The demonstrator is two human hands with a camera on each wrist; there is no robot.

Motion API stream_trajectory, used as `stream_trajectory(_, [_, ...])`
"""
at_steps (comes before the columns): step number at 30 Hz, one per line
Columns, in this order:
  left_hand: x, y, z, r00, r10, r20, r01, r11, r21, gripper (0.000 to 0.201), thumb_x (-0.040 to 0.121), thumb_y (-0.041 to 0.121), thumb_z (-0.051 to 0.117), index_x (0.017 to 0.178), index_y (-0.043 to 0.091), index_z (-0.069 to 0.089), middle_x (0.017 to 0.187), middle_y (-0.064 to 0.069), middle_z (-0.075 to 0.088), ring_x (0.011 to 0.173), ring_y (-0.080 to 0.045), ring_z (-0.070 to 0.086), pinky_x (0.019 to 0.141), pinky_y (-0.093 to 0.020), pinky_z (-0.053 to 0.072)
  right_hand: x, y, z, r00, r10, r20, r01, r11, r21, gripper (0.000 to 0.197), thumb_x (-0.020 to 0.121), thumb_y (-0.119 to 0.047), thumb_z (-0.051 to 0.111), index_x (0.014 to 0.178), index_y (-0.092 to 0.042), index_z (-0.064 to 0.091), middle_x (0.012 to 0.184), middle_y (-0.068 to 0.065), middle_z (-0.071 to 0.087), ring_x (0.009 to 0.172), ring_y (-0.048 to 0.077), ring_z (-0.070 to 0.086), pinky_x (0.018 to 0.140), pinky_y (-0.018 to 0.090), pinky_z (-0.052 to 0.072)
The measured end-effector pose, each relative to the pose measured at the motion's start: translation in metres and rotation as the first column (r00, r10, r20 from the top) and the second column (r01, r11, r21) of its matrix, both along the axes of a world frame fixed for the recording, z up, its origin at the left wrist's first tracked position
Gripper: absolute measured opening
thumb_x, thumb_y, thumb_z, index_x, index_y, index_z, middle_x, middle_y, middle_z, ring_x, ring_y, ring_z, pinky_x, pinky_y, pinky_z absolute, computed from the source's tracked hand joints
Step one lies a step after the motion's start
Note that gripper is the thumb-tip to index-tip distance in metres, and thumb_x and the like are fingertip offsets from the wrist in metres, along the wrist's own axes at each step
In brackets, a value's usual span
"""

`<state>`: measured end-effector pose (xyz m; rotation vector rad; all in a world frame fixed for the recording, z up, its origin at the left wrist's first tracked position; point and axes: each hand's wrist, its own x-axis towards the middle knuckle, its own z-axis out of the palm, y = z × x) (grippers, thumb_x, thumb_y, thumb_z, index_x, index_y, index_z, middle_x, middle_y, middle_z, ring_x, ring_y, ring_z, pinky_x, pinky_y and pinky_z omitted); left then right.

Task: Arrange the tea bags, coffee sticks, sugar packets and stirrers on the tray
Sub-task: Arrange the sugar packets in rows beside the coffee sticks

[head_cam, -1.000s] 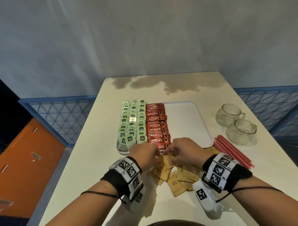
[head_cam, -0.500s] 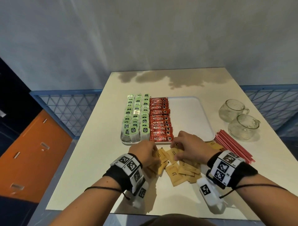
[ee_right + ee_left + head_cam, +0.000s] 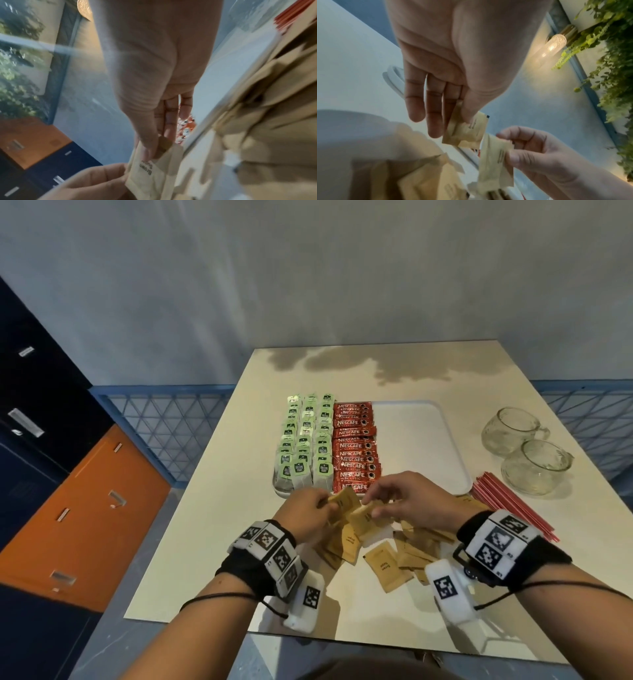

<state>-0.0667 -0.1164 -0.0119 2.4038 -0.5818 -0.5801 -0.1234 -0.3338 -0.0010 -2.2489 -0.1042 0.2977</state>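
The white tray (image 3: 418, 446) holds rows of green tea bags (image 3: 305, 446) on its left and red coffee sticks (image 3: 356, 453) beside them; its right half is bare. Brown sugar packets (image 3: 387, 556) lie in a loose pile on the table in front of the tray. Red stirrers (image 3: 510, 508) lie to the right of the pile. My left hand (image 3: 325, 503) pinches one sugar packet (image 3: 467, 131) between thumb and fingers, just above the pile. My right hand (image 3: 373, 505) pinches a second packet (image 3: 150, 169) right next to it.
Two glass cups (image 3: 513, 429) (image 3: 534, 467) stand on the table to the right of the tray, behind the stirrers. The table's near edge (image 3: 308, 635) lies just below my wrists. Orange and dark cabinets (image 3: 68, 508) stand on the left.
Both hands have risen from the sugar pile, each with a packet pinched, and now meet near the tray's front edge. My head view has tilted.
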Motion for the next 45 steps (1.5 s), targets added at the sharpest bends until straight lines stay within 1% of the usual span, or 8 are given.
stream_trajectory(6, [-0.009,0.015,0.014,0.946,0.025,-0.322,-0.133,0.939,-0.318,0.02,0.1,0.014,0.049,0.097,0.022,0.067,0.089,0.003,0.073,0.079,-0.013,0.07,0.074,-0.029,0.05,0.013,0.027,0.016,0.997,-0.031,0.075,0.029,0.999,0.019,0.044,0.086,-0.018,0.073,0.128,-0.025,0.062,0.104,0.001,0.065,0.095,0.014,0.062,0.084,0.025,0.054])
stream_trajectory(12, [-0.007,0.03,0.018,0.914,-0.078,-0.399,-0.042,0.958,-0.283,0.024,0.083,0.018,0.066,0.107,0.02,0.069,0.099,-0.003,0.074,0.093,-0.015,0.069,0.082,-0.031,0.052,0.02,0.044,0.03,0.984,0.144,0.105,-0.122,0.973,-0.196,0.016,0.089,-0.023,0.069,0.103,-0.016,0.073,0.087,-0.012,0.058,0.082,0.005,0.052,0.072,0.024,0.043])
stream_trajectory(17, [-0.008,0.027,0.008,0.916,-0.099,-0.389,0.013,0.976,-0.218,0.009,0.091,0.025,0.066,0.097,0.019,0.064,0.089,-0.004,0.072,0.085,-0.021,0.07,0.067,-0.025,0.054,0.021,0.065,0.027,0.956,0.266,0.121,-0.228,0.937,-0.263,0.016,0.087,-0.028,0.072,0.1,-0.018,0.072,0.091,-0.007,0.059,0.083,0.01,0.054,0.072,0.026,0.045])
stream_trajectory(25, [-0.008,0.044,-0.019,0.868,0.219,-0.445,-0.345,0.912,-0.224,0.011,0.097,0.021,0.057,0.106,0.019,0.063,0.085,0.0,0.066,0.074,-0.014,0.062,0.069,-0.028,0.054,0.0,0.059,-0.017,0.997,-0.027,-0.077,-0.007,0.91,-0.415,0.057,0.073,-0.05,0.08,0.117,-0.027,0.054,0.106,-0.011,0.058,0.09,0.007,0.056,0.074,0.024,0.048])
stream_trajectory(30, [-0.007,0.041,-0.018,0.743,0.277,-0.609,-0.535,0.793,-0.291,0.008,0.096,0.021,0.059,0.097,0.014,0.059,0.081,-0.006,0.056,0.072,-0.017,0.057,0.064,-0.031,0.052,0.005,0.049,-0.02,0.985,-0.113,-0.132,0.075,0.963,-0.259,0.023,0.077,-0.024,0.081,0.094,-0.023,0.066,0.09,-0.007,0.066,0.082,0.008,0.062,0.077,0.028,0.054])
stream_trajectory(34, [-0.006,0.042,-0.017,0.774,0.252,-0.581,-0.503,0.802,-0.323,0.018,0.097,0.021,0.058,0.108,0.007,0.063,0.08,-0.007,0.061,0.071,-0.019,0.061,0.065,-0.029,0.054,0.01,0.038,-0.007,0.982,-0.128,-0.138,0.097,0.973,-0.207,0.005,0.082,-0.018,0.076,0.085,-0.021,0.072,0.086,-0.007,0.071,0.079,0.007,0.065,0.068,0.019,0.051])
stream_trajectory(38, [-0.005,0.045,-0.021,0.794,0.262,-0.549,-0.486,0.817,-0.312,0.015,0.095,0.019,0.062,0.11,0.016,0.063,0.087,-0.004,0.067,0.075,-0.019,0.062,0.071,-0.033,0.056,0.007,0.049,-0.011,0.988,-0.099,-0.121,0.041,0.913,-0.407,0.048,0.069,-0.048,0.083,0.106,-0.028,0.06,0.097,-0.013,0.059,0.085,0.006,0.058,0.073,0.024,0.051])
stream_trajectory(45, [-0.012,0.045,-0.012,0.545,0.134,-0.828,-0.688,0.635,-0.35,0.009,0.098,0.01,0.055,0.09,0.006,0.052,0.074,-0.014,0.055,0.065,-0.026,0.054,0.063,-0.036,0.051,0.008,0.046,-0.009,0.982,-0.076,-0.171,0.018,0.948,-0.319,0.02,0.081,-0.028,0.078,0.09,-0.022,0.061,0.093,-0.003,0.065,0.078,0.014,0.062,0.063,0.024,0.05])
